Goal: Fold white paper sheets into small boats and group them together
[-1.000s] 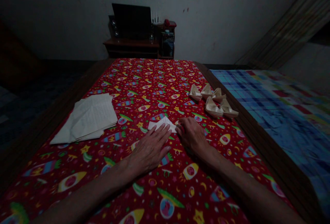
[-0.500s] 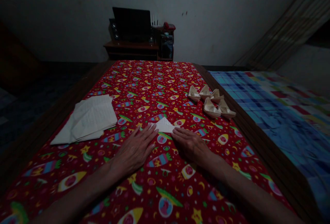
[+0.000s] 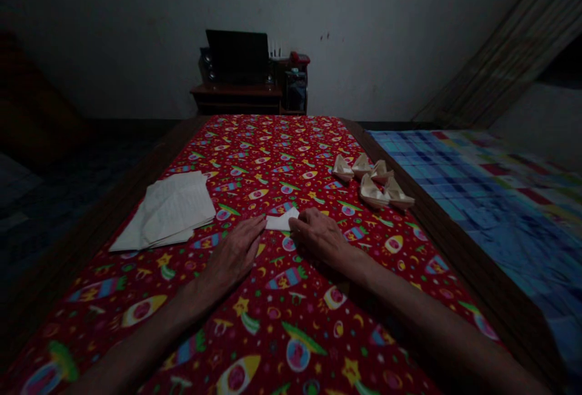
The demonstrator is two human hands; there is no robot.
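A small white piece of folded paper (image 3: 277, 222) lies on the red patterned cloth between my hands. My left hand (image 3: 239, 246) rests low on the cloth, fingers stretched out, with their tips at the paper's left end. At the other end, my right hand (image 3: 318, 231) has its fingers bent and closed on the paper, hiding its right part. Off to the right stand several folded paper boats (image 3: 373, 192), cream-coloured and close together. A stack of loose paper sheets (image 3: 177, 207) lies to the left, slightly fanned.
The red cloth (image 3: 273, 316) covers a long table with dark wooden edges (image 3: 459, 249). Beyond its far end a monitor (image 3: 239, 56) stands on a small desk, beside a red telephone (image 3: 300, 57). A surface with blue checked fabric (image 3: 431, 171) lies to the right.
My right hand has moved left and curled over the paper's right end, whose peak was standing in view between the hands. My left hand has drawn back to the left end. The view has tilted up.
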